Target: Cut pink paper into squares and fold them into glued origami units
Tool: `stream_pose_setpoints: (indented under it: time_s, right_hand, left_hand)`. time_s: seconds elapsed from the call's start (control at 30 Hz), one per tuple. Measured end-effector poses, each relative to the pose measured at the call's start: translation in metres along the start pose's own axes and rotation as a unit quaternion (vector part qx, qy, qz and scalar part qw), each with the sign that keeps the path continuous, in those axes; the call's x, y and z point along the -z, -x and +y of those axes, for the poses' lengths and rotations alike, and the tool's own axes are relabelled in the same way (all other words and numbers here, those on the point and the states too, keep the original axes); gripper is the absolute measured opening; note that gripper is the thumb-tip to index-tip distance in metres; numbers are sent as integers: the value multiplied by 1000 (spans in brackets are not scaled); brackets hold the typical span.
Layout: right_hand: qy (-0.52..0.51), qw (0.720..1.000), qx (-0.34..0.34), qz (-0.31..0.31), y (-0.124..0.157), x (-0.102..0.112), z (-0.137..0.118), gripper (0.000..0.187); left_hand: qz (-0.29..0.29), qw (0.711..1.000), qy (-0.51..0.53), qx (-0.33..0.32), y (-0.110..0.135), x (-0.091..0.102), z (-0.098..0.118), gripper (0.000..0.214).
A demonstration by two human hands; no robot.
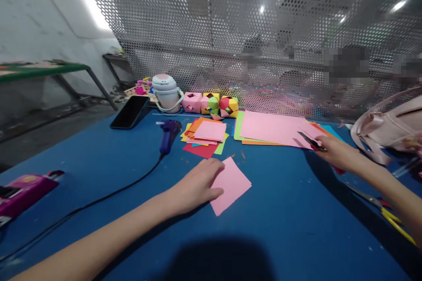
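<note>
Tabletop (286,224): blue, smooth, matt, pale specks. Paper square (234,186), mid-tabletop: pink, smooth, matt. Large sheets (268,127), towards far edge: matt paper, pink uppermost. Phone (130,111), far left corner: dark glossy face. Glue gun (166,139), nearer the middle: blue plastic. Jug (165,90), far edge: pale smooth plastic. Scissors (372,200), right edge: metal blades, yellow plastic handles. Screen (231,22), beyond far edge: perforated metal, shiny.

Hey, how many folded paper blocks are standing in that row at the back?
3, right of the lidded container: the pink block nearest it, the yellow-and-green block in the middle, and the red-and-yellow block at the right end. Others could be hidden behind them.
</note>
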State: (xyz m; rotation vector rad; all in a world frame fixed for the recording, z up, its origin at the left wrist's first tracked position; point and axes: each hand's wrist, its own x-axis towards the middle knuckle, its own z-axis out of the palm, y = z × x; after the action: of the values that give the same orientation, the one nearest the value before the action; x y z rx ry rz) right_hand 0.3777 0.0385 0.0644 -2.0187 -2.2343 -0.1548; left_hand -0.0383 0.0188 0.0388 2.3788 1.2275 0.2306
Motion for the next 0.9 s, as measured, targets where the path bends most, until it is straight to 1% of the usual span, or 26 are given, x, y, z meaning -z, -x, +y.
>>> stream_pose_setpoints:
  time_s: [0.1, 0.17, 0.2, 0.27, 0.33, 0.37, 0.4, 0.43, 0.47, 0.5, 0.53, 0.57, 0.6, 0.63, 0.7, 0.73, 0.77, 0.83, 0.9]
  right_hand:
    - [-5, 998, -40, -47, 27, 2, 26, 12]
    - [-17, 995, -60, -75, 48, -3, 43, 11]
    - [-15, 994, -74, -79, 57, -7, 53, 8]
    - [-14, 992, -110, -67, 69, -17, 74, 1]
    - [-10, 993, -106, -48, 74, -24, 91, 6]
    - [-4, 995, -90, -34, 72, -26, 94, 9]
    - [-1, 998, -65, -22, 69, -25, 92, 12]
    - [-2, 999, -33, -13, 63, -22, 83, 15]
    - [-6, 1000, -15, -6, 56, -18, 69, 17]
    - [-29, 1000, 0, -12, 48, -13, 49, 22]
    - [-71, 997, 8, -9, 39, -7, 24, 26]
    - [-122, 992, 18, -25, 29, -2, -3, 29]
    - [-182, 981, 37, -57, 19, 1, -32, 33]
    - [-237, 966, 57, -87, 8, 2, -60, 33]
    - [-318, 929, 105, -160, -14, -3, -109, 29]
    - [-346, 911, 128, -185, -25, -8, -129, 26]
    - [-357, 900, 150, -200, -35, -14, -146, 24]
    - [-357, 895, 174, -202, -54, -26, -171, 22]
    - [-348, 894, 198, -200, -66, -35, -188, 23]
  left_hand:
    - [7, 1000, -4, -14, 0, 0, 0, 37]
    - [12, 1000, -4, -20, 0, 1, 1, 37]
    - [13, 1000, -6, -21, 0, 1, 2, 37]
    - [9, 1000, -11, -18, 0, 2, 3, 38]
    - [4, 1000, -15, -15, 0, 3, 4, 39]
    - [4, 1000, -16, -14, 0, 2, 4, 39]
    - [6, 1000, -15, -15, 0, 2, 4, 40]
    - [8, 1000, -14, -16, 0, 2, 4, 41]
    - [11, 1000, -12, -17, 0, 1, 3, 41]
    - [14, 1000, -9, -16, 0, 0, 3, 41]
    - [17, 1000, -3, -14, 0, 0, 3, 43]
    - [21, 1000, 4, -10, 0, -1, 3, 45]
    - [26, 1000, 13, -7, 0, -2, 4, 50]
    - [32, 999, 20, -5, 1, -3, 4, 55]
    - [52, 998, 20, -15, 2, -6, 5, 65]
    - [62, 998, 10, -28, 3, -7, 6, 69]
    - [72, 996, -11, -42, 4, -9, 7, 72]
    - [81, 991, -80, -73, 6, -15, 11, 70]
    - [71, 975, -180, -105, 9, -23, 15, 52]
